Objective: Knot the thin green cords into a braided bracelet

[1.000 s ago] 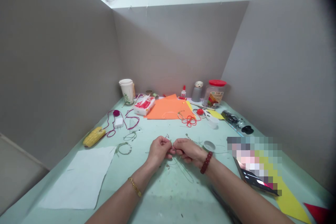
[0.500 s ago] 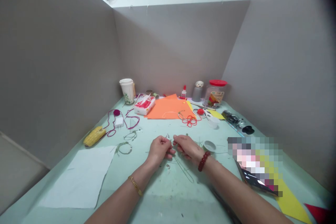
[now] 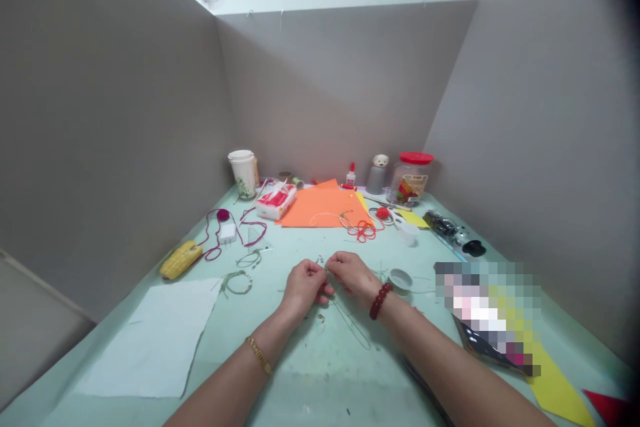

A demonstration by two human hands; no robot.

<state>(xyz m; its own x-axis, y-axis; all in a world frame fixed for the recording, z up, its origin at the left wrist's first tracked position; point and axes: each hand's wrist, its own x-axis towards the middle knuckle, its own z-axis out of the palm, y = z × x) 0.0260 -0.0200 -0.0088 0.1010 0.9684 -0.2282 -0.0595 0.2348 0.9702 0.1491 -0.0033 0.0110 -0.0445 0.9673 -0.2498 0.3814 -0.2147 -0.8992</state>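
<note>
Green cord (image 3: 353,329) loops below frame centre, pinched by your left hand (image 3: 304,285); your right hand (image 3: 352,271) has its grip pressed together.

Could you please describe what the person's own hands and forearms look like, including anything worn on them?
Both forearms are bare in view, with no sleeves showing, and neither the left hand nor the right hand wears a glove. A gold-coloured bracelet circles the left forearm; a dark red bracelet of rounded beads circles the right wrist.
</note>
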